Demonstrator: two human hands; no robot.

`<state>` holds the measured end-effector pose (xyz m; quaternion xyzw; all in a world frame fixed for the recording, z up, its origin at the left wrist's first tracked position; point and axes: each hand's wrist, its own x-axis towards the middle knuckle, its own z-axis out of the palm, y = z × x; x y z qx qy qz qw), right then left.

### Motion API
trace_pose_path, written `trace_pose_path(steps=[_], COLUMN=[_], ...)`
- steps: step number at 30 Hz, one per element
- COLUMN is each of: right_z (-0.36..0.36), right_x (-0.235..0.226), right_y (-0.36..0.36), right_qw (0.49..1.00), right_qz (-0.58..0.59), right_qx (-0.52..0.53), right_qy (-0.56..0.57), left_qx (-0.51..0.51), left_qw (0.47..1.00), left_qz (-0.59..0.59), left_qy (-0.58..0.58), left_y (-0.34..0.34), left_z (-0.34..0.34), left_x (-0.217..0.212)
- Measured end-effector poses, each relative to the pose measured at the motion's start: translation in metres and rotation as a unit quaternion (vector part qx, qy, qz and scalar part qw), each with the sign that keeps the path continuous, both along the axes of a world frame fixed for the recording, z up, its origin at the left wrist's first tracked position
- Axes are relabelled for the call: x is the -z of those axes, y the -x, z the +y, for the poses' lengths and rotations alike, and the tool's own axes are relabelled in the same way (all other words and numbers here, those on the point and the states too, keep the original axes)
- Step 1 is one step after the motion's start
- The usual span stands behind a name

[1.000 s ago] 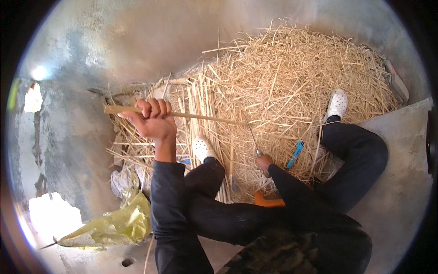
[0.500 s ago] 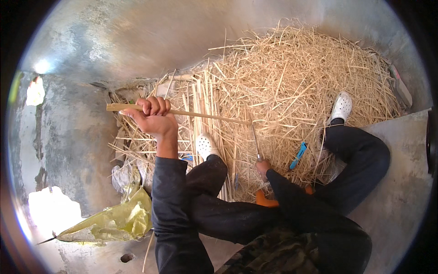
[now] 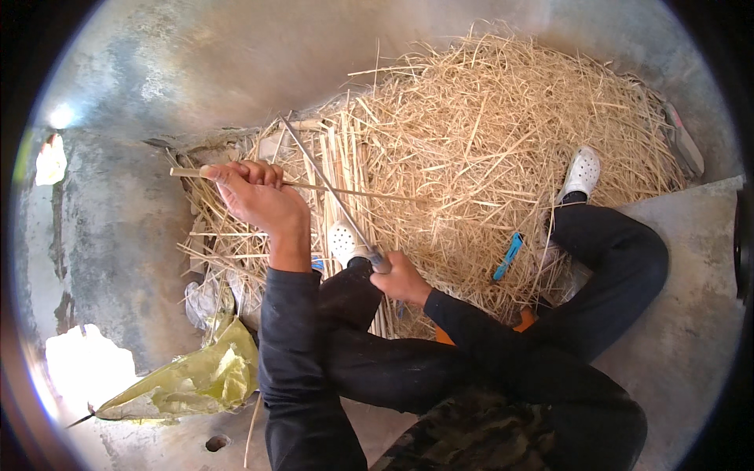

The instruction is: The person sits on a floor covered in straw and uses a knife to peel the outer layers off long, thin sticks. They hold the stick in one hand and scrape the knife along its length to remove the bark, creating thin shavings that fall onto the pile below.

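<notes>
1. The left hand is closing fully around one end of a thin bamboo strip, holding it roughly level over the heap of straw-like shavings

2. The right hand is gripping the handle of a long knife in a tight fist, and the blade is angling up across the strip, crossing it just beside the left-hand fingers

3. Risk: the blade is lying close to those fingers, so a slip along the smooth strip is likely carrying the edge into them

4. Risk: the strip is thin and held at one end only, so it is probably flexing or snapping under a hard stroke

5. Risk: the white clog and knee are sitting right below the knife handle, so a stroke breaking free downward is threatening the leg

6. Loose shavings underfoot are offering poor footing
</notes>
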<state>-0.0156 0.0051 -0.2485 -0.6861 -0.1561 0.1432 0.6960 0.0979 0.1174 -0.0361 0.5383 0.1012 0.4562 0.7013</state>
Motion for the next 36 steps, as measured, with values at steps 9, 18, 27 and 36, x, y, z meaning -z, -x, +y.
trace_pose_path(steps=[9,18,27,36], right_z=[-0.079,-0.036,-0.082,-0.092], right_x=[0.195,0.091,0.183,0.112], right_y=[0.009,0.006,0.022,0.010], right_qw=[0.870,0.986,0.889,0.905], right_qz=[0.491,0.070,0.402,0.418], right_qx=[0.038,-0.017,0.066,0.006], right_qy=[-0.017,0.151,0.209,0.087], left_qx=[-0.014,-0.018,0.079,0.082], left_qw=[1.000,1.000,0.993,0.989], left_qz=[0.003,-0.003,-0.061,-0.114], left_qy=[0.002,0.000,-0.065,-0.055], left_y=[-0.016,-0.011,0.027,0.051], left_z=[-0.015,-0.006,-0.006,-0.020], left_x=[0.005,0.000,-0.046,-0.024])
